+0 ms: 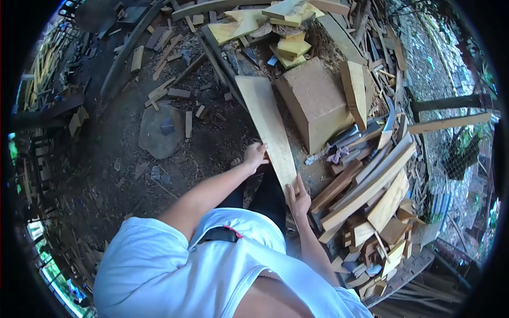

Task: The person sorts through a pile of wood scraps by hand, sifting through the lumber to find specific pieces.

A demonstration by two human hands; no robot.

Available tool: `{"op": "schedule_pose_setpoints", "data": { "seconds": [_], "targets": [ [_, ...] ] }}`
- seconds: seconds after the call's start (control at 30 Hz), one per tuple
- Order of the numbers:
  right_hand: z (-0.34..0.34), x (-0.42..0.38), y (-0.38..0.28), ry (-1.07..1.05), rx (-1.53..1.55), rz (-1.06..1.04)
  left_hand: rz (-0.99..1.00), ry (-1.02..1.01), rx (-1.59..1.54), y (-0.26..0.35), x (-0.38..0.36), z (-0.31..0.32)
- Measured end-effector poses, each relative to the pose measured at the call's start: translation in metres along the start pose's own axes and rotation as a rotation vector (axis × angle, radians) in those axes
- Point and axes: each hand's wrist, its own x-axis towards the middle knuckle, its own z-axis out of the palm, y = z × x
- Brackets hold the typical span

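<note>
A long, flat wooden board (268,119) slants in front of my body, its far end reaching up beside a large brown block (313,93). My left hand (256,156) grips the board's left edge, thumb on the upper face and the other fingers curled beneath. Close to the board's near end, my right hand (298,200) holds the right edge, with fingers against the face. The board's lowest part is partly hidden by my right hand and my shirt.
Cut pieces of wood (371,196) are heaped to my right, with several curved planks. Yellowish offcuts (291,47) lie at the far side. A flat round slab (160,130) and scattered scraps rest on the dirt ground to the left. A wire fence (458,151) stands far right.
</note>
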Motion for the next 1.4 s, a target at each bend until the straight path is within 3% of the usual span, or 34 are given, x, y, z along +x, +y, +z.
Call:
{"op": "schedule_pose_setpoints", "data": {
  "seconds": [0.07, 0.2, 0.33, 0.6, 0.77, 0.8, 0.87, 1.0, 1.07, 1.13, 1.2, 1.3, 1.4],
  "targets": [
    [0.003, 0.01, 0.014, 0.274, -0.07, -0.359, -0.008, 0.066, 0.013, 0.008, -0.004, -0.002],
    [-0.013, 0.031, 0.001, 0.209, -0.189, -0.299, -0.012, 0.034, -0.02, 0.016, 0.01, 0.007],
    [-0.017, 0.058, 0.019, 0.206, -0.059, -0.411, 0.037, 0.166, -0.171, 0.002, 0.021, 0.017],
    [-0.021, 0.064, 0.02, 0.103, -0.033, -0.37, 0.051, 0.226, -0.087, 0.002, 0.013, 0.022],
    [-0.037, 0.072, 0.022, 0.063, 0.009, -0.518, 0.059, 0.28, -0.093, 0.002, 0.011, 0.027],
    [-0.038, 0.073, 0.025, 0.067, 0.014, -0.517, 0.049, 0.28, -0.099, 0.003, 0.012, 0.028],
    [-0.04, 0.068, 0.033, 0.281, 0.076, -0.519, 0.042, 0.266, -0.091, 0.004, 0.013, 0.029],
    [-0.051, 0.045, 0.042, 0.701, 0.07, -0.207, 0.043, 0.228, -0.073, 0.005, 0.014, 0.026],
    [-0.037, 0.043, 0.066, 0.802, 0.133, -0.002, 0.026, 0.167, -0.057, 0.002, 0.017, 0.024],
    [-0.027, 0.044, 0.08, 0.764, 0.237, 0.0, 0.024, 0.133, -0.066, -0.001, 0.013, 0.028],
    [-0.02, 0.058, 0.086, 0.816, 0.186, 0.131, -0.081, 0.061, -0.055, -0.007, 0.004, 0.035],
    [-0.029, 0.074, 0.075, 0.733, 0.398, 0.562, -0.103, -0.063, -0.029, -0.034, -0.007, 0.04],
    [-0.033, 0.069, 0.087, 0.678, 0.271, 0.401, -0.117, -0.048, -0.139, -0.054, -0.017, 0.052]
  ]
}}
